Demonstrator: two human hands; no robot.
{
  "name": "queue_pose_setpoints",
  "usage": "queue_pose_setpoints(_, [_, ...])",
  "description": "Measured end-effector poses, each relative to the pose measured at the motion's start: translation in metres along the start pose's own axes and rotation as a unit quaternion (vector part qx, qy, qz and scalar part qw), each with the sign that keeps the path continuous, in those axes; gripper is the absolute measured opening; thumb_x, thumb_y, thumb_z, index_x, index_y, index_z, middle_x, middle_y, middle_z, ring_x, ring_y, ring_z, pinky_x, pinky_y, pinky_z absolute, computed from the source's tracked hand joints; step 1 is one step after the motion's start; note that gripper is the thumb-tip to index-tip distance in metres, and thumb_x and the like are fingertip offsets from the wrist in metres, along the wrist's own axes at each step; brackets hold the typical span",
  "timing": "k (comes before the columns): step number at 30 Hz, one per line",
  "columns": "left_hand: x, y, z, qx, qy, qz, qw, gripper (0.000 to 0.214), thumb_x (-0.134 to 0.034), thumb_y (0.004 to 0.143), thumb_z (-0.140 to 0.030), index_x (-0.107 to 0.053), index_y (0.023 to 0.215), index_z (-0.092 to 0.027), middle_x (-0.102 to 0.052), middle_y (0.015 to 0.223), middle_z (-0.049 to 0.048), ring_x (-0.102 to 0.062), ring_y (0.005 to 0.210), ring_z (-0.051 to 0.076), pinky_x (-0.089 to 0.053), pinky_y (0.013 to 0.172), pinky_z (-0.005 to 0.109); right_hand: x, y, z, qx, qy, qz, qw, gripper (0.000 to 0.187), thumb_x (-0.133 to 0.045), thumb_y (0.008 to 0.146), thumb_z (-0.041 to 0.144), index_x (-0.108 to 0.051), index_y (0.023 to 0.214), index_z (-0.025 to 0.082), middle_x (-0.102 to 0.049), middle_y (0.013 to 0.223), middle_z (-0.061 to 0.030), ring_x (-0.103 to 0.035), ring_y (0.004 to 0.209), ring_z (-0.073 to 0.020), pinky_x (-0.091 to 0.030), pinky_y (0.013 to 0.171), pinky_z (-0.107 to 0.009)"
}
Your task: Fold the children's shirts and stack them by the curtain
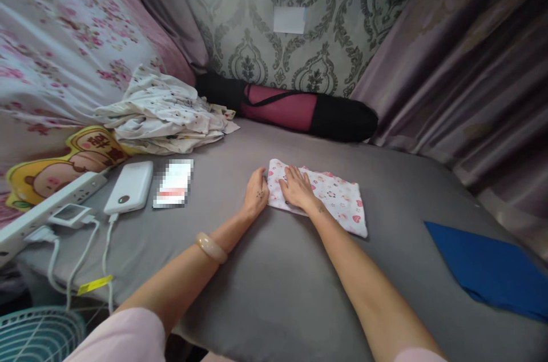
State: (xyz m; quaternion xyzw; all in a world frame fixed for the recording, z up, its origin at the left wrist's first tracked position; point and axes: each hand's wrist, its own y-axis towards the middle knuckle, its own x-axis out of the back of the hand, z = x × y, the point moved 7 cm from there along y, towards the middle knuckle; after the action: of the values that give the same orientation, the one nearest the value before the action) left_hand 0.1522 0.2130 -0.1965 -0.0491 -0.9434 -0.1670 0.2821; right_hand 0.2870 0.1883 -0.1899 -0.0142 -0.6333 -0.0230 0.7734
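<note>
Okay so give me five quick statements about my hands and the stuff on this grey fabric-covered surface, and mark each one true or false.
1. The right hand lies on the white rectangular cloth with pink and red prints. True.
2. A glossy beige bangle circles the wrist of the left hand. True.
3. The left hand holds the black-and-maroon tube-shaped bag. False: it is at the printed cloth's left edge.
4. The flat blue piece of fabric lies left of the printed cloth. False: the blue piece lies to its right.
5. A white cable is plugged into the white rectangular power bank. True.
</note>
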Motion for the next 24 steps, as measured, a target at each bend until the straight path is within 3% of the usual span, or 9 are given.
queue_pose_setpoints(3, [0.001,0.001,0.0,0.005,-0.015,-0.007,1.0,0.034,-0.033,0.091,-0.016,-0.053,0.117,-0.012,-0.061,0.122,0.0153,-0.055,0.117,0.022,-0.04,0.104,0.04,0.007,0.009,0.016,0.025,-0.004,-0.028,0.999,0.056,-0.024,0.098,0.036,-0.031,0.147,0.008,-0.023,0.156,-0.0133,-0.015,0.144,-0.025,-0.006,0.115,-0.048])
queue_pose_setpoints(6, [0.001,0.001,0.001,0.01,-0.026,-0.011,1.0,0.033,-0.033,0.091,-0.015,-0.054,0.116,-0.012,-0.061,0.121,0.0156,-0.055,0.116,0.022,-0.04,0.103,0.04,0.0,0.018,0.031,0.044,-0.002,-0.045,0.998,0.055,-0.021,0.099,0.034,-0.031,0.147,0.009,-0.026,0.155,-0.0112,-0.017,0.143,-0.0237,-0.009,0.115,-0.046])
queue_pose_setpoints(12, [0.005,0.002,0.001,0.02,-0.055,-0.017,0.998,0.031,-0.033,0.091,-0.016,-0.055,0.113,-0.013,-0.062,0.119,0.0151,-0.056,0.113,0.021,-0.041,0.102,0.038,-0.012,0.024,0.033,0.039,0.001,-0.049,0.998,0.055,-0.02,0.099,0.033,-0.031,0.147,0.01,-0.031,0.154,-0.0089,-0.023,0.141,-0.0243,-0.014,0.114,-0.044])
queue_pose_setpoints(16, [0.01,0.001,0.001,0.031,-0.079,-0.025,0.996,0.029,-0.032,0.093,-0.021,-0.055,0.109,-0.015,-0.063,0.116,0.0132,-0.057,0.11,0.021,-0.041,0.1,0.038,-0.008,0.021,0.033,0.034,0.012,-0.008,0.999,0.056,-0.018,0.099,0.036,-0.03,0.148,0.011,-0.026,0.156,-0.0093,-0.018,0.143,-0.0237,-0.011,0.115,-0.045])
queue_pose_setpoints(20, [0.013,0.001,0.001,0.045,-0.101,-0.037,0.993,0.03,-0.03,0.095,-0.029,-0.056,0.105,-0.017,-0.064,0.11,0.0112,-0.058,0.106,0.02,-0.042,0.097,0.037,-0.007,0.008,0.042,0.044,0.002,-0.043,0.998,0.058,-0.016,0.1,0.037,-0.029,0.148,0.008,-0.02,0.157,-0.0107,-0.011,0.145,-0.0232,-0.005,0.116,-0.046])
queue_pose_setpoints(24, [0.012,0.001,0.002,0.052,-0.103,-0.036,0.993,0.03,-0.03,0.095,-0.031,-0.056,0.102,-0.018,-0.064,0.108,0.0102,-0.057,0.105,0.019,-0.042,0.097,0.037,-0.021,0.0,0.049,0.042,-0.009,-0.035,0.998,0.059,-0.016,0.099,0.037,-0.03,0.147,0.007,-0.022,0.156,-0.0102,-0.01,0.145,-0.0224,-0.006,0.116,-0.045])
